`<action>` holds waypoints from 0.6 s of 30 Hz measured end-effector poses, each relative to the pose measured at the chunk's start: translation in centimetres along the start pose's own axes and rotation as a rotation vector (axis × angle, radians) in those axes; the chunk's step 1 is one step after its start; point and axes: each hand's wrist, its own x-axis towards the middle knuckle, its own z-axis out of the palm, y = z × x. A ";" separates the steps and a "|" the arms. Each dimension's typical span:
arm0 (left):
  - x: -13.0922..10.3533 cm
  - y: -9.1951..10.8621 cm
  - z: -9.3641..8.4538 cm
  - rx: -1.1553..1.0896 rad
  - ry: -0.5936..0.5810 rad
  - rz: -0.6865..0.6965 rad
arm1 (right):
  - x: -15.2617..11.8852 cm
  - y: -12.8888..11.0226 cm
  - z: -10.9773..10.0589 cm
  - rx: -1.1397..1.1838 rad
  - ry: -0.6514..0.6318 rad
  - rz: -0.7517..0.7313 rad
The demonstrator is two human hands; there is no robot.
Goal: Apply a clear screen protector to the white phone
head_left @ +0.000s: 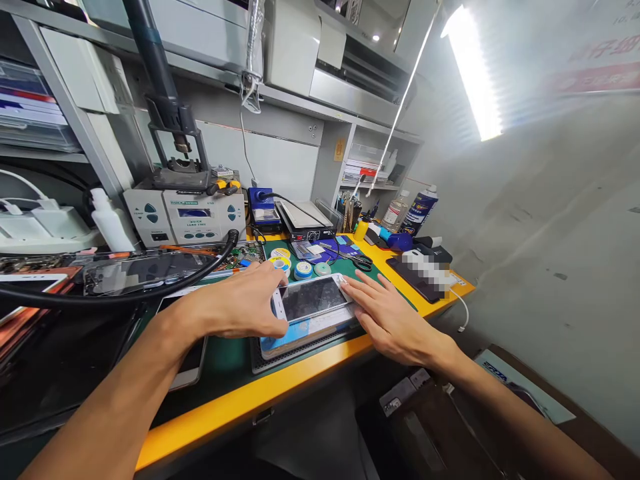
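Note:
A white-framed phone with a dark screen (313, 299) lies on a blue and white box (300, 332), which rests on a dark perforated pad at the bench's front edge. My left hand (245, 300) grips the phone's left end, with the thumb at the near corner and the fingers at the far one. At the other end, my right hand (383, 313) has its fingers stretched out, the fingertips touching the phone's right end and a small whitish piece there.
Small round tubs (303, 270) and scissors (362, 262) are just behind the phone. A soldering station (193, 217) stands at the back left. Another phone (187, 373) lies under my left forearm. Bottles and a black case (415, 277) sit at the right.

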 end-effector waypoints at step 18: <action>0.2 -0.6 0.4 -0.035 0.015 0.003 | 2.3 -1.3 -0.6 -0.045 -0.022 -0.060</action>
